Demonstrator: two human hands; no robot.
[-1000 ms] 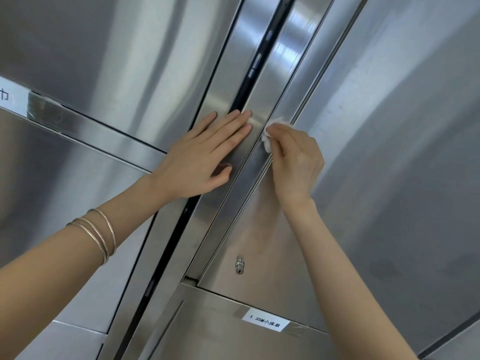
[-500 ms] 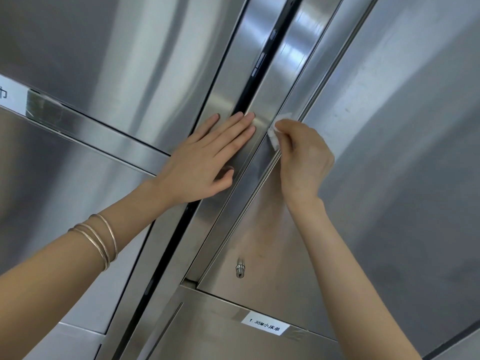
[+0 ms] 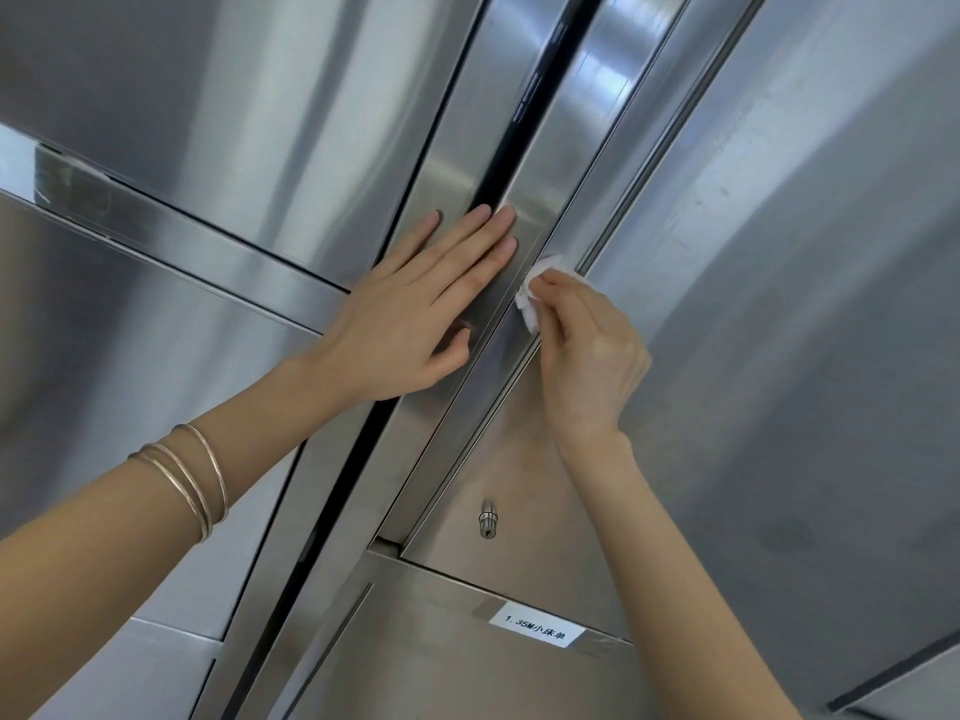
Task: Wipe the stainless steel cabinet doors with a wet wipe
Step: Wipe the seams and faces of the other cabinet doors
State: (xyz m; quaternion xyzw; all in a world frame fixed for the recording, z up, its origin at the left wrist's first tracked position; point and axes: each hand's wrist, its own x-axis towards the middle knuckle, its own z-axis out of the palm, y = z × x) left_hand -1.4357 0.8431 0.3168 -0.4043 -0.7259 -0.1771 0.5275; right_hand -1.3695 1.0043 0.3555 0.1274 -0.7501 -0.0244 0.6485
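The right grip [image 3: 587,356] is pinching a small white wipe [image 3: 535,298]. Its fingers [image 3: 561,304] are curling round the wad, so only a crumpled bit is showing past the fingertips, on the far-left side of the hand. The wipe is pressing into the steel strip [image 3: 582,148] that is running just left of the right door [image 3: 779,304], close to that door's edge. How much of the wipe is lying folded inside the hand cannot be told.

Just left of the wipe, the left grip [image 3: 410,314] is lying flat and holding nothing, with its fingers straight and close together. It is spanning the dark gap [image 3: 498,163] between the doors, and its fingertips are resting on the steel nearly touching the wipe. Part of the gap is hiding beneath the palm. Three thin bangles [image 3: 187,480] are sitting on that forearm.

Near the right wrist, a small round lock [image 3: 487,518] is standing out from the right door's lower left corner. Below it, a white label [image 3: 535,628] is sticking to the next panel under clear tape. Its print is starting with "1.35M", and the rest is too small to read.

The left door [image 3: 208,96] is filling the far left, crossed by a shiny band. A white patch [image 3: 10,158] at the left edge is being cut off by the frame, as are both forearms at the near edge. Faint dull smudges [image 3: 784,532] are showing on the right door.
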